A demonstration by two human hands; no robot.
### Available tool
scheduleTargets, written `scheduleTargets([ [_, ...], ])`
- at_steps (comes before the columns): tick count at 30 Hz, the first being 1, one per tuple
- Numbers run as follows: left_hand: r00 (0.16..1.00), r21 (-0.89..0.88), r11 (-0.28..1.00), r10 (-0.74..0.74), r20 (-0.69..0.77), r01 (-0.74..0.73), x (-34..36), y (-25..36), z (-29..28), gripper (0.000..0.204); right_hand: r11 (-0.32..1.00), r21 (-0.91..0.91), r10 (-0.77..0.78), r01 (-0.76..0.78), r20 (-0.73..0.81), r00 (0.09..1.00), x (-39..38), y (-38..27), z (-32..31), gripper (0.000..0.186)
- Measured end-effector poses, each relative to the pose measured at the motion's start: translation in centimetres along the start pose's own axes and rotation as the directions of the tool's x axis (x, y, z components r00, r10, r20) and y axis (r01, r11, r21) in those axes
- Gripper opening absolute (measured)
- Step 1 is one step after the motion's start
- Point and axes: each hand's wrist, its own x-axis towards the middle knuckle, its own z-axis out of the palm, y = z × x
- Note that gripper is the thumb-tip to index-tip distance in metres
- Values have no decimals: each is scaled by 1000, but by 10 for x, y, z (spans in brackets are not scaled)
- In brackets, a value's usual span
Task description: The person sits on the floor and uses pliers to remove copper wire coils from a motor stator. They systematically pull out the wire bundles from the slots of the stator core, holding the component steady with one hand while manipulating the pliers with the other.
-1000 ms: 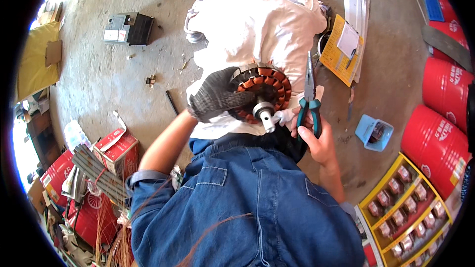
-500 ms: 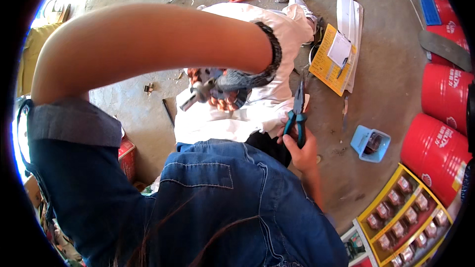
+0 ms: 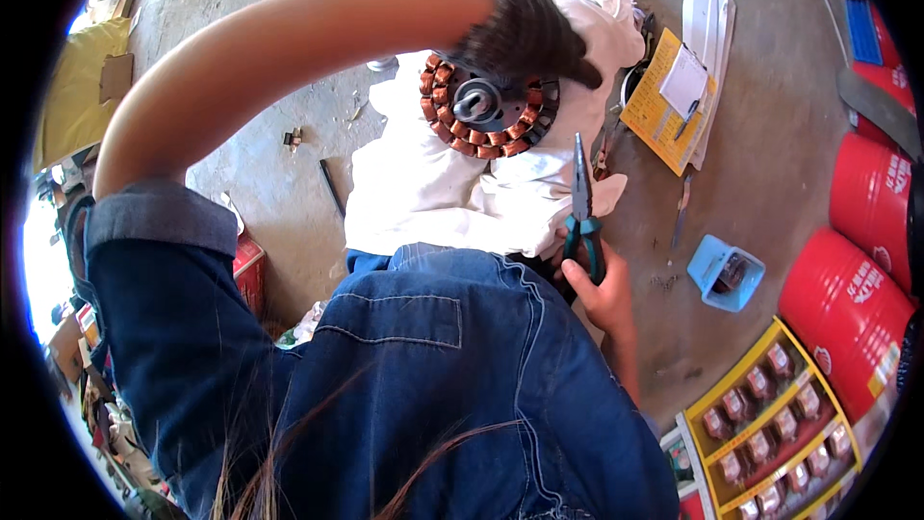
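Note:
A round motor stator [image 3: 478,141] with copper coils and a hub in its middle rests on the white cloth [image 3: 409,193] over my lap. My left hand [image 3: 525,24], in a dark knitted glove, reaches across the stator's far side and covers part of its coil ring. Its fingers stretch to the right past the rim, slightly blurred; nothing shows in them. Bare and low on the right, my right hand [image 3: 602,294] is closed around the teal and black handles of needle-nose pliers [image 3: 581,202]. The jaws point away from me, beside the cloth.
Right of my legs lie a yellow sheet with a notepad [image 3: 685,82] and a light blue plastic tub [image 3: 727,274]. Red drums [image 3: 847,299] and a yellow rack [image 3: 780,424] line the right side. A black rod [image 3: 331,188] lies left on the floor.
The stator has gone from tilted and mostly hidden to facing up. My left hand has moved away from its hub to the far right side. The pliers stay in my right hand.

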Motion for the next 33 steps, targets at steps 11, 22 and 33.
scheduleTargets([
  [11,857,-628,619,489,-161,-471,-84,-104,-49,90,969,33,-231,244,-221,947,15,-33,16,47],
  [22,851,-103,926,284,-443,-362,-65,-89,32,64,791,-545,-437,276,-189,879,30,-37,14,54],
  [33,877,-262,909,187,-442,-326,-53,-86,19,47,687,-712,-436,145,-244,866,-2,-30,9,59],
])
